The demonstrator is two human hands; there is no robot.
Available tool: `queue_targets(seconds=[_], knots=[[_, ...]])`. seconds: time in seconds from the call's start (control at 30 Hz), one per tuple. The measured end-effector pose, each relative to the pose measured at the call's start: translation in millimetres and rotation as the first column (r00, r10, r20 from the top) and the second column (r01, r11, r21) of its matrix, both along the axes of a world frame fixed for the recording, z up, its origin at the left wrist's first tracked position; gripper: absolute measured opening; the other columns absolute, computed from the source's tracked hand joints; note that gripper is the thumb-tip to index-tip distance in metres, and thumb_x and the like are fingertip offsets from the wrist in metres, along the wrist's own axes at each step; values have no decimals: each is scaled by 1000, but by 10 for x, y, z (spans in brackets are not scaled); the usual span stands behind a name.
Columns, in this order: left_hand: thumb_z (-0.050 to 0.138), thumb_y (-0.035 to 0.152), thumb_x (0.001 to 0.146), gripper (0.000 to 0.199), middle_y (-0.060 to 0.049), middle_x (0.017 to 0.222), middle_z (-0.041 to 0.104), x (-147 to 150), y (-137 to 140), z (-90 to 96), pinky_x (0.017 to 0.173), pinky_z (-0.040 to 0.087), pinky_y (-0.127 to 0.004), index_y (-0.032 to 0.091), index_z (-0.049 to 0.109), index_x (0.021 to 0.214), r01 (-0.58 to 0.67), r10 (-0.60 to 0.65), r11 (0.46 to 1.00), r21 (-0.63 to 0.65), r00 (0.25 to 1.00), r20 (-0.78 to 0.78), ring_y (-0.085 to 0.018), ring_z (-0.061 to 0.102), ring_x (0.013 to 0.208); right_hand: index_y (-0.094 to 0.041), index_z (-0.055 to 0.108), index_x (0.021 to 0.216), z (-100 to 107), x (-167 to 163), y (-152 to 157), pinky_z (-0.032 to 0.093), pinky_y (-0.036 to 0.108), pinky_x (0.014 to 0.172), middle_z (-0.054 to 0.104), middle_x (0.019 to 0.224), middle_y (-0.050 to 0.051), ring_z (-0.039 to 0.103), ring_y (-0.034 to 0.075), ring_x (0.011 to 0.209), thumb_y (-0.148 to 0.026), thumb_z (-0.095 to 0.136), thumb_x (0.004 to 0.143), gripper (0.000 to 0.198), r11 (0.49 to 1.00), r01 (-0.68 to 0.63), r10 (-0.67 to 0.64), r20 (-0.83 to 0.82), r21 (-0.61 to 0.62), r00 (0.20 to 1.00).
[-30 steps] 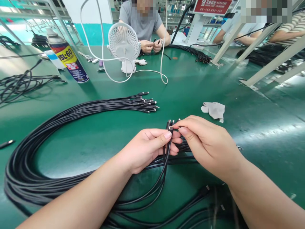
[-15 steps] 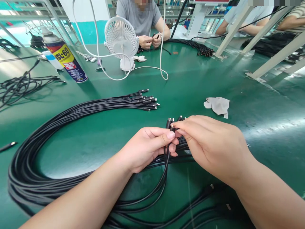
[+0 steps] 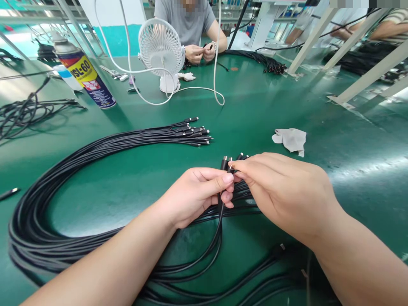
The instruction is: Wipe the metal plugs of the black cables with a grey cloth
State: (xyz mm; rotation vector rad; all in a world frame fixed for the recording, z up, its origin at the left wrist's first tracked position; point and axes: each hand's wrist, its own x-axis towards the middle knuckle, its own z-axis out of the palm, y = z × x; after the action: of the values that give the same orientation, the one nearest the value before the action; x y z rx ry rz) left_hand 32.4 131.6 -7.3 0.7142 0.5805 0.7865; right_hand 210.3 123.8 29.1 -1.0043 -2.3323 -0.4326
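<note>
Several black cables end in metal-tipped plugs (image 3: 224,163) that stand up between my two hands. My left hand (image 3: 200,191) is closed around these cable ends, its thumb pressed over one plug. My right hand (image 3: 283,191) pinches at the tip of that same plug with thumb and forefinger; the exact contact is partly hidden by the fingers. A thick bundle of black cables (image 3: 63,170) curves on the table to the left, its plug ends (image 3: 197,131) lying beyond my hands. More cable plugs (image 3: 282,247) lie near my right forearm.
Beyond stand a spray can (image 3: 86,74), a white fan (image 3: 162,46) and its looping white cord (image 3: 214,76). A crumpled white cloth (image 3: 290,140) lies at right. Tangled cables (image 3: 28,108) are at left. A co-worker (image 3: 191,29) sits opposite, holding a cable. Slanted metal legs (image 3: 366,78) stand at right.
My hands keep nearly the same grip on the cable ends. The whole view has shifted slightly. At the far right, a person in the background has moved.
</note>
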Motion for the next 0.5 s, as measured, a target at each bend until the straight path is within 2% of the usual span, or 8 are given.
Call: queue_targets(seconds=[0.5], knots=[[78, 32, 79, 23, 2, 63, 51, -7, -3, -12, 59, 46, -24, 10, 74, 74, -10, 10, 999, 39, 1000, -6, -7, 47, 59, -12, 76, 96, 5, 29, -4, 47, 30, 57, 78, 88, 8, 72, 20, 74, -11, 46, 97, 30, 998, -1, 1, 14, -60, 1000]])
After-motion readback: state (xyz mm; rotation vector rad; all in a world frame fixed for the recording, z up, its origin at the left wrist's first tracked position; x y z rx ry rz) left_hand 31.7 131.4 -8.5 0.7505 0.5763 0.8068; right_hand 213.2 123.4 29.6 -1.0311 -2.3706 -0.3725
